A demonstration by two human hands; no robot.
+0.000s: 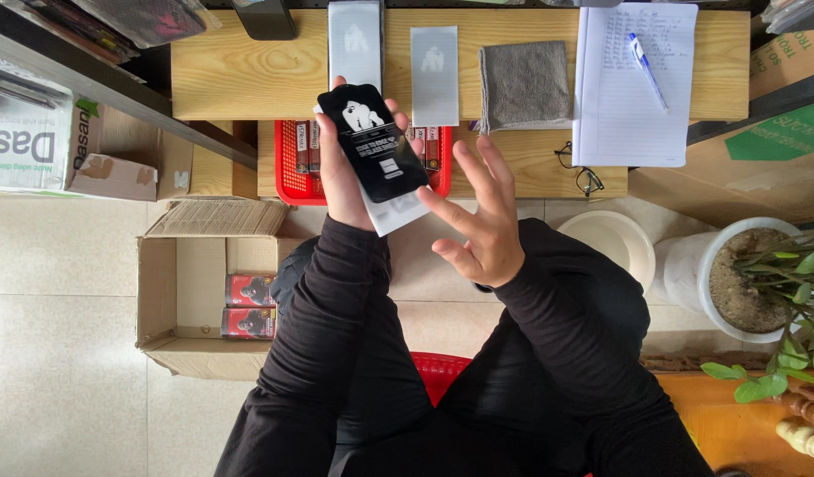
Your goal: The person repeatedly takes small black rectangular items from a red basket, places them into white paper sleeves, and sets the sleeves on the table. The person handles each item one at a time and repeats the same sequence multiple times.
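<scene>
Left hand [340,177] grips a black screen-protector sleeve [373,141] over a white backing card [398,212], fingers pinching its edges, above the red basket [292,168] at the counter's [248,79] front edge. Right hand [477,216] at 3 o'clock, fingers spread, empty. Advisable: handle by edges only.

Black glossy screen protector [374,141] with white figure and white lines of print, over a white backing sheet [396,212]. Black sleeves [336,309]. Grey cloth [524,84] on pale wooden shelf [248,79]. Red plastic basket [292,163] with mesh pattern. White lined paper [619,115], blue and white pen [647,69]. Brown cardboard box [159,291] with red and black small packs [249,305]. White pot [689,274], green leaves [787,265].
</scene>
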